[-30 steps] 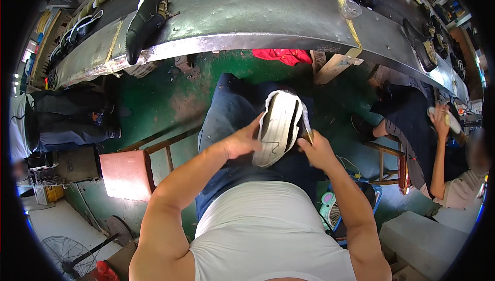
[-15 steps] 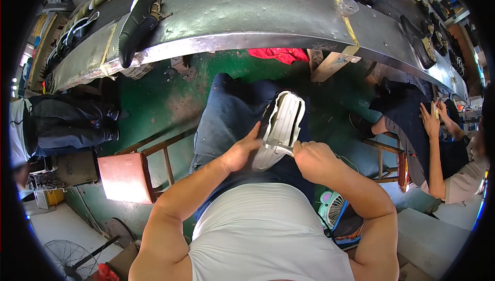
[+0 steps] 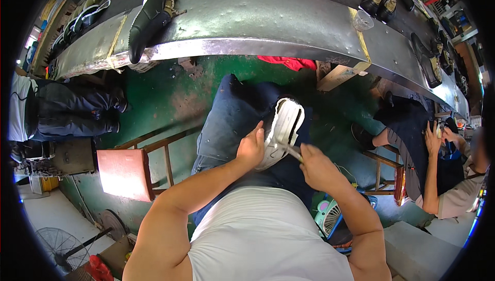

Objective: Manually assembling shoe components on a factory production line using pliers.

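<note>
Shoe: white-soled shoe [image 3: 281, 131] rests sole-up on our lap, mid-scene, near the desk [image 3: 268, 20].
Left hand: our left hand [image 3: 251, 149] is cupped against the shoe's left side, bracing it.
Right hand: our right hand [image 3: 315, 167] pinches a thin metal tool [image 3: 290, 150], its tip at the sole.
Handling: we judge the shoe light, its sole rubbery and firm; best gripped across the middle.
Count: one shoe in hand, one tool; one black boot [image 3: 147, 20] at the desk's left, a wooden stool [image 3: 131, 170] on our left.
</note>
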A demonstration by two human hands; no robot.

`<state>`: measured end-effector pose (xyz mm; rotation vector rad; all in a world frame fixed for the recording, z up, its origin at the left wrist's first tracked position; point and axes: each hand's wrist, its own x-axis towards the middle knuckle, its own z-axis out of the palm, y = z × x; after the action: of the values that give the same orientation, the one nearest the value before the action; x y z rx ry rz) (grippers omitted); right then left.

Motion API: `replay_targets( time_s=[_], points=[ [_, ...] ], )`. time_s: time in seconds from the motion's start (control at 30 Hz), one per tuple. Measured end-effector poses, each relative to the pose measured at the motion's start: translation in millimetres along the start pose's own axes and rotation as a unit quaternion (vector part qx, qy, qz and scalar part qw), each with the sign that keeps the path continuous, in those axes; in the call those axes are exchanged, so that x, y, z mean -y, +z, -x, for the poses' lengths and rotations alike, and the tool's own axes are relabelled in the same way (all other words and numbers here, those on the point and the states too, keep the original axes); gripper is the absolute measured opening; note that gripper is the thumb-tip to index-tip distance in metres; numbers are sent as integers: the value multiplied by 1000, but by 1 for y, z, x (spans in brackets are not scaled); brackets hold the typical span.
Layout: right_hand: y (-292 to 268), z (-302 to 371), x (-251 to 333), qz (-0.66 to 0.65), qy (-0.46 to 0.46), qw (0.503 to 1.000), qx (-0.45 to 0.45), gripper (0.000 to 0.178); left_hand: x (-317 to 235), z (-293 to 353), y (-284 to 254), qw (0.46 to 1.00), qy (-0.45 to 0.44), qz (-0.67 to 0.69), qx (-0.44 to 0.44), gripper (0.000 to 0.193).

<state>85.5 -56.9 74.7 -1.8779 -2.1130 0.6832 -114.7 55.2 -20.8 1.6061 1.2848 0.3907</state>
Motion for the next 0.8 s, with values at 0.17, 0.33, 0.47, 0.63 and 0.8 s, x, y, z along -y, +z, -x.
replay_targets(
  time_s=[0.17, 0.33, 0.47, 0.63, 0.8],
  points=[
    [-11, -24, 0, 116, 75, 990, -11, 20, -1, 3, 3, 983, 163, -77, -25, 49],
    [38, -11, -23, -35, 138, 986, -82, 27, -12, -2, -12, 948, 261, -170, 67, 55],
    [17, -3, -36, -100, 146, 984, 12, 23, -13, -10, -16, 910, 301, -263, 110, 56],
    [-42, -20, -37, -291, 265, 911, 126, 23, -23, -18, -22, 929, 234, -243, 153, 54],
    [-4, -42, -42, -84, 89, 989, -88, 31, -46, -17, -21, 905, 239, -298, 188, 57]
  ],
)
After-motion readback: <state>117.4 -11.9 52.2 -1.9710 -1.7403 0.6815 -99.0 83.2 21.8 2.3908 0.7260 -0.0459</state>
